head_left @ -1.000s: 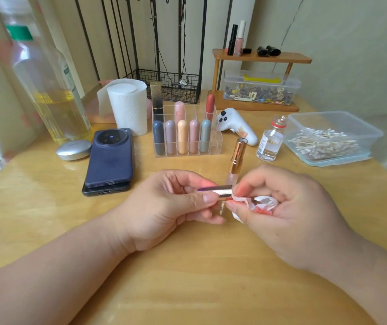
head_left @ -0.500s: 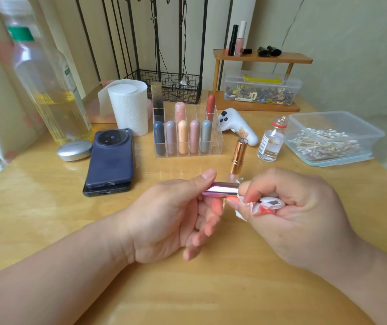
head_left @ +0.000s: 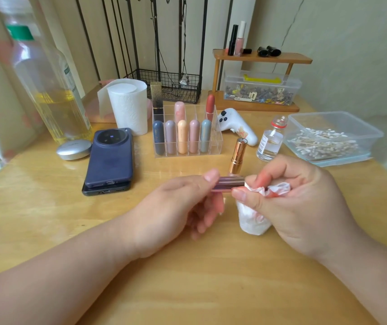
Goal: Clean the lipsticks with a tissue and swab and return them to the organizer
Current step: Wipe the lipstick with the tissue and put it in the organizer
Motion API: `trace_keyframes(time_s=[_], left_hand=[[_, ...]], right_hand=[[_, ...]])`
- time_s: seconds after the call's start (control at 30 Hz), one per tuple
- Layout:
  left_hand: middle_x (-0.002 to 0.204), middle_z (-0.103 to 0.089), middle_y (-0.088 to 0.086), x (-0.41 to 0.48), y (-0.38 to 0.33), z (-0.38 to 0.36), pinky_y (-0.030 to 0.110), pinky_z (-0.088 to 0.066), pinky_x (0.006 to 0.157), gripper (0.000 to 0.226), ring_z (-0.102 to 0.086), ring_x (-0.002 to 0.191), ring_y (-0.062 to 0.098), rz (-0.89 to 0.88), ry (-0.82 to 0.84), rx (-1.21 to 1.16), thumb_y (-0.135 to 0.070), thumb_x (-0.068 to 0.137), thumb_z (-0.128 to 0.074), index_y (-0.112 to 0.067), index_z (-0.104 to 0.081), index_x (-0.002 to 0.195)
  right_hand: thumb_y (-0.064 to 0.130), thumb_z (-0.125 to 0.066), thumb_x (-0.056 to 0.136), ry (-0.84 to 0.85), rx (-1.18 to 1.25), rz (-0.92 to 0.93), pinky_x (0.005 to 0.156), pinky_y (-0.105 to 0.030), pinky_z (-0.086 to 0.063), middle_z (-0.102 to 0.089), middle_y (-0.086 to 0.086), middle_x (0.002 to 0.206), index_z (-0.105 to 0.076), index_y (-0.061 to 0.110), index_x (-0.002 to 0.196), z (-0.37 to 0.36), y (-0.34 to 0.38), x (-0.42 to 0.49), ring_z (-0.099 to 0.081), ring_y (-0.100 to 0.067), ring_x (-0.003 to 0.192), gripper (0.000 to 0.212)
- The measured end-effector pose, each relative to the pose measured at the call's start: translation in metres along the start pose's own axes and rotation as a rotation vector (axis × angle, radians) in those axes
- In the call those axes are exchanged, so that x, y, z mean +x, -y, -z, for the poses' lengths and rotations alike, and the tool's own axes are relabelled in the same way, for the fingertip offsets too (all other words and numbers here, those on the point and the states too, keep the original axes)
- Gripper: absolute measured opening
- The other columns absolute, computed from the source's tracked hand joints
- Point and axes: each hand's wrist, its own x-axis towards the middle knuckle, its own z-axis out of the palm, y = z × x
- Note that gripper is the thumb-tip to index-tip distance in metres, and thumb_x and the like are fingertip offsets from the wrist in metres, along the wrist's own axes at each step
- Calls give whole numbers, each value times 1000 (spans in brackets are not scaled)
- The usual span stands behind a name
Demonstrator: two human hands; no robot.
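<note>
- Through the head camera I saw the left hand (head_left: 178,207) pinching a shiny pink-silver lipstick tube (head_left: 231,183). The thumb was on top and the fingers underneath, and the tube lay level above the tabletop (head_left: 187,289).
- The right hand (head_left: 300,207) was curled round a crumpled white tissue (head_left: 254,219) smeared with red. Thumb and forefinger pressed it against the tube's right end, and I could not make out what the tissue covered there.
- The clear organizer (head_left: 218,141) stood behind the hands. Five capsule lipsticks (head_left: 183,139) stood upright in its front row, with a pink, a red and a black-and-gold one farther back.
- A rose-gold lipstick (head_left: 237,156) stood upright on the tabletop, between the organizer and the held tube.
- To its right was a small glass bottle (head_left: 270,141), and beside that a clear plastic box (head_left: 335,114) holding cotton swabs (head_left: 324,144).
- Left of the organizer were a tissue roll (head_left: 129,106), two stacked phones (head_left: 110,156) and a silver compact (head_left: 74,149).
- A white game controller (head_left: 237,125) lay just right of the organizer.
</note>
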Motion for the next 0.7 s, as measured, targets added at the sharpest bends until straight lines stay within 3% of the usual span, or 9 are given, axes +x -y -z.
trace_keyframes(time_s=[0.1, 0.17, 0.33, 0.4, 0.5, 0.57, 0.63, 0.7], left_hand=[[58, -44, 8, -1, -6, -1, 28, -29, 45, 62, -38, 50, 21, 116, 62, -105, -61, 96, -39, -15, -61, 61], [57, -40, 5, -1, -6, -2, 27, -23, 44, 56, -33, 49, 19, 119, 62, -135, -55, 99, -45, -16, -60, 60], [61, -41, 2, 0, 1, -8, 27, -27, 44, 36, -31, 51, 17, -3, -27, -119, -45, 92, -51, -19, -62, 69], [61, -44, -1, -1, 3, -8, 31, -29, 49, 35, -36, 53, 17, -96, -105, 62, -47, 93, -53, -21, -61, 71], [67, -51, -15, -7, 6, -3, 20, -36, 58, 32, -46, 59, 4, -398, -247, 546, -49, 97, -49, -21, -61, 86], [72, -53, -16, -8, 5, -2, 16, -38, 62, 29, -51, 66, 3, -532, -298, 727, -43, 99, -48, -18, -61, 90], [70, -53, -13, -6, 3, -4, 25, -39, 60, 35, -50, 63, 8, -393, -238, 517, -48, 97, -50, -17, -60, 83], [65, -52, 1, -2, -2, -4, 34, -39, 57, 49, -48, 59, 20, -34, -41, 46, -57, 94, -49, -14, -62, 75]], right_hand=[[8, -79, 62, 7, -44, 95, 52, -15, -49, -69, -7, 68, -59, 10, 61, -5, 0, -7, -59, -3, 53, 20], [11, -86, 64, 26, -104, 121, 55, -20, -53, -71, -4, 70, -61, 17, 61, -6, -2, -8, -62, -4, 57, 26], [-1, -84, 68, 0, -162, 113, 53, -19, -52, -72, -3, 67, -59, 22, 67, -3, 0, -6, -61, -10, 52, 34], [6, -84, 66, -14, -118, 103, 53, -23, -54, -73, -3, 67, -58, 23, 68, -4, 2, -6, -62, -10, 53, 32], [10, -90, 60, 18, -32, 90, 49, -27, -50, -70, -4, 64, -59, 25, 64, -2, 2, -5, -59, -14, 50, 35], [6, -90, 60, 44, 2, 107, 48, -27, -46, -68, -3, 61, -60, 27, 64, -1, 2, -5, -55, -15, 48, 36], [8, -90, 60, 31, -20, 123, 45, -29, -48, -68, -8, 63, -60, 26, 63, 1, 3, -6, -57, -15, 48, 35], [12, -86, 63, 19, -78, 178, 47, -26, -51, -69, -8, 69, -60, 27, 64, 3, 1, -6, -57, -12, 49, 29]])
